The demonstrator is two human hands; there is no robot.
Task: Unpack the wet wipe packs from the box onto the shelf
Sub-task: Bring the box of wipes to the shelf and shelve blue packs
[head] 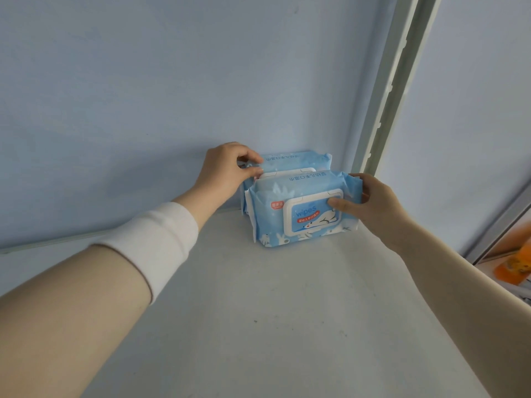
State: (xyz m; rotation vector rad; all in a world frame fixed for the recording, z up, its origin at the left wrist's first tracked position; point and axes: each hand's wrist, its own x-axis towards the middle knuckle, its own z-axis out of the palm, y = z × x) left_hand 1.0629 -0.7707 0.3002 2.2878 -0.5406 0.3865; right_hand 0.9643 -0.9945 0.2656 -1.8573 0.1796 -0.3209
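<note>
The shelf [258,311] is flat and pale grey-white, with a few tiny dark specks on it. Behind it is a plain light blue wall [172,81]. A thin pale rail [57,239] runs along the bottom of the wall on the left. On the right a whitish post [393,87] with small notches goes up from the back corner. Past the post is another light blue panel [474,110]. Low on the far right, off the shelf, is a blurry orange thing [514,265]; I cannot tell what it is.

Two blue wipe packs stand on their edges on the shelf, near the back right corner and close to the post. The front pack [270,225] faces out, and its white lid [313,214] has a bear picture and the word "wipes". The back pack [296,160] stands just behind it, touching it, close to the wall.

The left hand [224,170] has its fingers [250,156] curled round the top left corner of the back pack. A white sleeve [161,239] is on that arm. The right hand [370,202] holds the right end of the front pack, with the thumb pressed on the lid and the other fingers wrapped behind.
</note>
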